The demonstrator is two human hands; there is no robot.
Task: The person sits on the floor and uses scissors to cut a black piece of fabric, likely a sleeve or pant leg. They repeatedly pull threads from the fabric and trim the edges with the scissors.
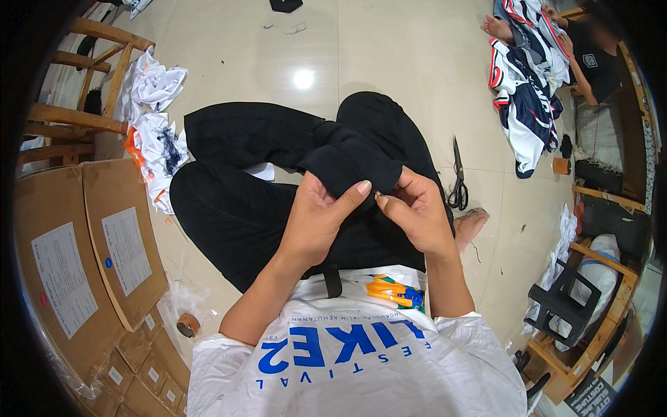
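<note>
A piece of black cloth [351, 165] is stretched between my two hands above my lap. My left hand [309, 215] pinches its near left edge, with the thumb laid along the top. My right hand [422, 215] grips the right edge between thumb and fingers. Something tiny shows at the right fingertips, too small to name. From the held part, black fabric [243, 128] runs to the far left and ends in a straight edge. It blends with my black trousers [229, 215], so I cannot tell where one stops.
Black-handled scissors [458, 181] lie on the tiled floor to the right. White cloths [156, 90] and cardboard boxes [62, 271] are on the left. At the far right a person [590, 62] handles striped jerseys [524, 111]. A black plastic stand [566, 302] is at the lower right.
</note>
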